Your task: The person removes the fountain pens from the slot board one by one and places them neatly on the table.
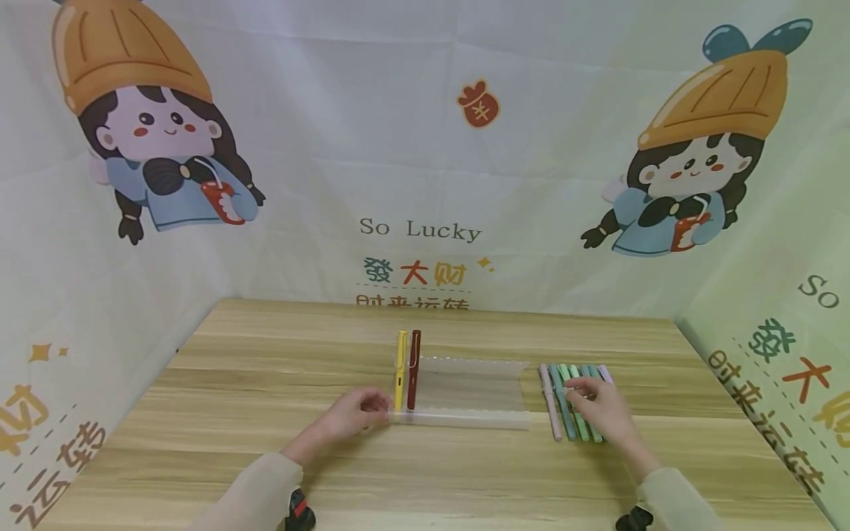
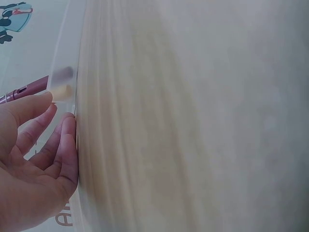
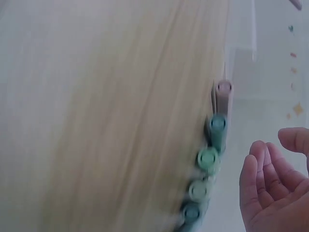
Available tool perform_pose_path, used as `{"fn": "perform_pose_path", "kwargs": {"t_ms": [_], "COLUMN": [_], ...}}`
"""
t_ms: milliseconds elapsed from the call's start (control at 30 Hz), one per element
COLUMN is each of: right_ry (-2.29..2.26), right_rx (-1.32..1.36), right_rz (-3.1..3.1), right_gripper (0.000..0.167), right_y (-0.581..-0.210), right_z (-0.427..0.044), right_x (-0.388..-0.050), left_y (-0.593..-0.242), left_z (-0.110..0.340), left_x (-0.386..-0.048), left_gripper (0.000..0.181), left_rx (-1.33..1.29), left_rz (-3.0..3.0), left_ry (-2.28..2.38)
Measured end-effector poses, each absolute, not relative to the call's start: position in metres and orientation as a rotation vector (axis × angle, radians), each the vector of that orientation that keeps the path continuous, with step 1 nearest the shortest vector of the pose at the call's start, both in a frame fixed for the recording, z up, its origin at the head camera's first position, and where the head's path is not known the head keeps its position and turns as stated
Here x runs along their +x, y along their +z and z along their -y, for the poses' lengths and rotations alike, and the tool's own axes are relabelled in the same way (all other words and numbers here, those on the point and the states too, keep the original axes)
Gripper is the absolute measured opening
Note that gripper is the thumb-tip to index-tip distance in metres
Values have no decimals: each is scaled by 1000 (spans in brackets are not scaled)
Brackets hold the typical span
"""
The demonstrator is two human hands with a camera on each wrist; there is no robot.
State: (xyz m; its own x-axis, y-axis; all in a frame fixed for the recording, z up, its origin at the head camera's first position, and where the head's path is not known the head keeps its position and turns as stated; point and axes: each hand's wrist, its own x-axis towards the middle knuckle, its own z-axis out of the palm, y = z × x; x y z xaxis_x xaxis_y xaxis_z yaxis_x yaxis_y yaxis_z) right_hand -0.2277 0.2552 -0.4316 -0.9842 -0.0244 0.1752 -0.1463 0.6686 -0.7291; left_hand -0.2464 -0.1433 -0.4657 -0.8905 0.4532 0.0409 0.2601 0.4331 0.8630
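Clear holder: a see-through plastic holder [image 1: 474,387] lies mid-worktop, between the two hands, with a frosted strip along its near edge.
Pens in the holder: a yellow pen [image 1: 401,369] and a dark red pen [image 1: 414,372] lie side by side at its left end, clips up, tops reaching past the far edge; in the left wrist view their lower ends show only as blurs through the strip.
Left hand: the left hand [image 1: 361,413] has curved fingers, thumb and forefinger drawn together, pinching the holder's near left corner.
Right hand: the right hand [image 1: 600,409] hovers over the loose pens, thumb and fingers apart, gripping nothing.
Loose pens: a row of pens [image 1: 556,413] in mauve, teal, green and lilac lies right of the holder; the hand hides part of it, so the count is uncertain.
Writing: the pale backdrop [image 1: 319,147] reads "So Lucky", "發大财" and, on the right, "时来运转"; in the middle that last line is cut off by the worktop [image 1: 425,479]. Any pen brand is too small to read.
Backdrop pictures: two cartoon figures in orange hats hold red cups; a red pouch between them bears a small character.
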Motion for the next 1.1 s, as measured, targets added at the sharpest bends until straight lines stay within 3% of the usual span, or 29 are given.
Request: {"fn": "perform_pose_path", "kwargs": {"t_ms": [1100], "right_ry": [1484], "right_rx": [392], "right_rz": [2607], "right_gripper": [14], "right_y": [-444], "right_z": [-166], "right_x": [-248], "left_y": [-465], "left_z": [143], "left_x": [-246], "left_gripper": [15], "left_rx": [649], "left_rz": [-2493], "left_ry": [1449]}}
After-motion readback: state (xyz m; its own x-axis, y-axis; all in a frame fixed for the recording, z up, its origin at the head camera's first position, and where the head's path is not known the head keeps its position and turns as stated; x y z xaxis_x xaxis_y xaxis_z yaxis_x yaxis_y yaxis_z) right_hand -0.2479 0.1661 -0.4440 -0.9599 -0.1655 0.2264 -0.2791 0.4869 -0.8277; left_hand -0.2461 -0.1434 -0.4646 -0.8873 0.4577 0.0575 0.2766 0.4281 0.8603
